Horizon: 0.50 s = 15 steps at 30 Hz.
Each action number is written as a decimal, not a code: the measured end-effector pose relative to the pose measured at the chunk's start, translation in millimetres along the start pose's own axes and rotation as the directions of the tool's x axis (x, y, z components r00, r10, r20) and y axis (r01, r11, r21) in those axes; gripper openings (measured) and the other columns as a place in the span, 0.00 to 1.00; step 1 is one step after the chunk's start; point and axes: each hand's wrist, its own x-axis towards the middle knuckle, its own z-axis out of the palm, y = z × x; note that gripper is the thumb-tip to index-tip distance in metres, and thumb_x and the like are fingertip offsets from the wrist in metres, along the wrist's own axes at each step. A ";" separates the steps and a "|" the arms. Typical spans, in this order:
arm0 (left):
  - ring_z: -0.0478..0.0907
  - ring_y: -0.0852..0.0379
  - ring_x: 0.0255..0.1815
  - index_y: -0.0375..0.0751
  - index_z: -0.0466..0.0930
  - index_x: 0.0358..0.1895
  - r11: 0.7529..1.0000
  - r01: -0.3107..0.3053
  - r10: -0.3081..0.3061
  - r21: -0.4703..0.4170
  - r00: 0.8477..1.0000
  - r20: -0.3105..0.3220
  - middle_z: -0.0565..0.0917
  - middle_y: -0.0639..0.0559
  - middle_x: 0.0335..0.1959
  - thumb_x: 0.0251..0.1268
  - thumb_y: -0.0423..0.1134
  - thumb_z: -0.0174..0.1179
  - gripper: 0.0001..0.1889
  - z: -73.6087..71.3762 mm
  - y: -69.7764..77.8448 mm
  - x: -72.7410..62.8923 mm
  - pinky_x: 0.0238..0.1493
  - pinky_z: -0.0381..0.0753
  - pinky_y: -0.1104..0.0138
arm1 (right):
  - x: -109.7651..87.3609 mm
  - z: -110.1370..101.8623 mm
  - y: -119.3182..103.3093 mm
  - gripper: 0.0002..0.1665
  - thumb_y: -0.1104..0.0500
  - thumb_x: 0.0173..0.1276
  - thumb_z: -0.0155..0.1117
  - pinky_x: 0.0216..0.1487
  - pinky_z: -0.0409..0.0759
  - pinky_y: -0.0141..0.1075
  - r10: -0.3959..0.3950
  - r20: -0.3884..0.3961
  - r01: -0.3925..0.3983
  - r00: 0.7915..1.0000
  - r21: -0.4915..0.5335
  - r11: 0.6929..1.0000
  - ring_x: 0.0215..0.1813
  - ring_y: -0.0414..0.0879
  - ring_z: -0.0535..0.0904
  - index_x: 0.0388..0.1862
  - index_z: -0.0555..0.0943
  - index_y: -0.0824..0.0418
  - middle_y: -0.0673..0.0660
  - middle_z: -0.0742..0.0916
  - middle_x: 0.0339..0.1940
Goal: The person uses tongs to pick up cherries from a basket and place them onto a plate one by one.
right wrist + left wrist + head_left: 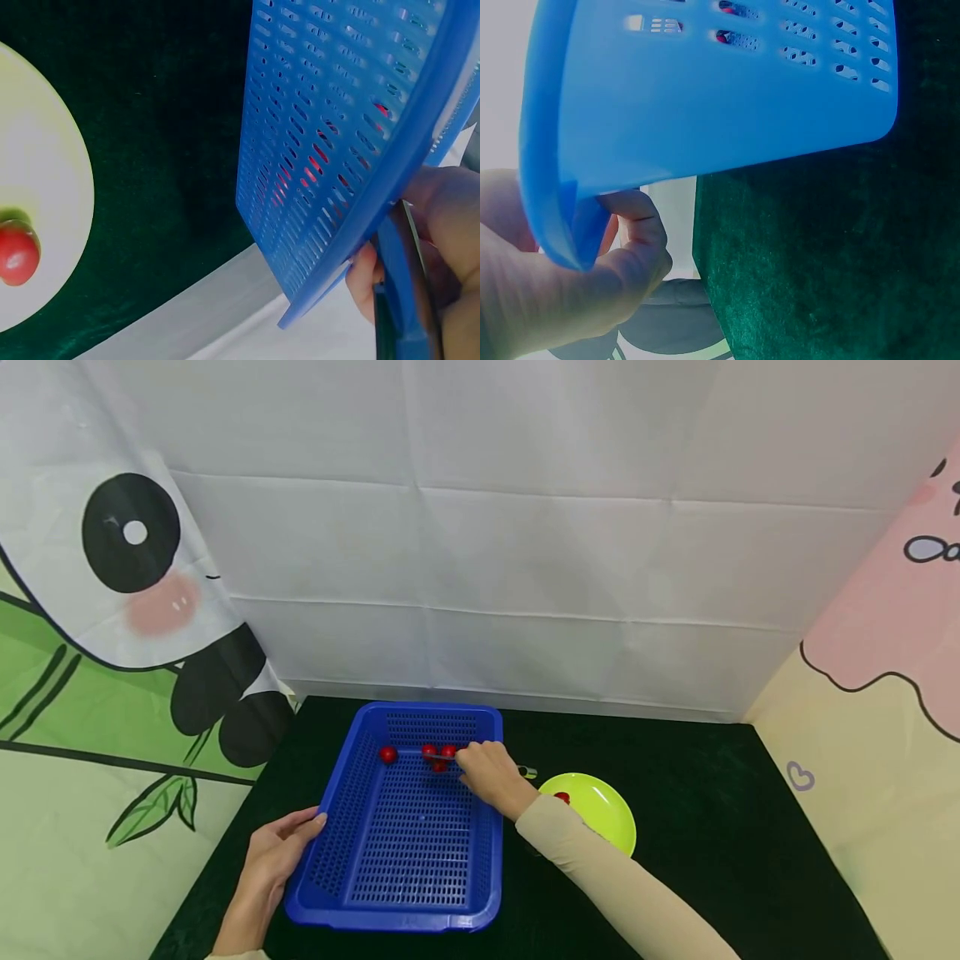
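A blue perforated plastic basket (420,920) holds several small red tomatoes (387,754) towards its far end. My left hand (279,852) grips the basket's left rim, thumb on top; the left wrist view shows its fingers curled beneath the rim (544,150). Over the far right side of the basket, my right hand (491,774) holds slim metal tongs (527,772). Their tips are beside the clustered tomatoes (429,752); whether they grip one cannot be told. In the right wrist view, the shiny metal strip (409,292) of the tongs lies within the curled right hand (450,240).
Right of the basket stands a yellow-green plate (611,810) with a red tomato (18,253) on it, partly hidden by the right forearm in the head view. A dark green cloth (712,827) covers the table. White sheeting (540,552) hangs behind, with printed cloth at both sides.
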 end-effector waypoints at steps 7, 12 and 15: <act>0.76 0.38 0.62 0.31 0.66 0.75 1.000 0.004 -0.004 -0.007 1.000 -0.003 0.73 0.28 0.68 0.75 0.57 0.59 0.38 0.5 1.5 -1.0 0.62 0.74 0.45 | 2.7 2.2 -3.1 0.09 0.57 0.69 0.73 0.25 0.73 0.30 -0.005 0.008 0.006 1.000 -0.071 0.997 0.21 0.40 0.70 0.29 0.85 0.57 0.51 0.81 0.22; 0.76 0.38 0.62 0.31 0.66 0.75 1.000 0.002 -0.003 -0.011 1.000 -0.003 0.72 0.28 0.69 0.76 0.56 0.59 0.37 0.9 0.6 0.4 0.63 0.74 0.45 | 2.4 4.5 -4.1 0.09 0.58 0.69 0.72 0.23 0.73 0.31 -0.010 0.000 0.010 1.000 -0.121 0.993 0.20 0.40 0.69 0.27 0.85 0.56 0.51 0.82 0.21; 0.76 0.39 0.61 0.31 0.66 0.75 1.000 0.005 -0.006 -0.009 1.000 -0.004 0.72 0.28 0.69 0.75 0.56 0.59 0.37 0.6 -0.4 0.7 0.62 0.75 0.46 | 1.4 5.1 -4.2 0.09 0.58 0.70 0.72 0.23 0.73 0.30 -0.010 -0.005 0.009 1.000 -0.112 0.994 0.20 0.40 0.70 0.29 0.85 0.56 0.51 0.82 0.22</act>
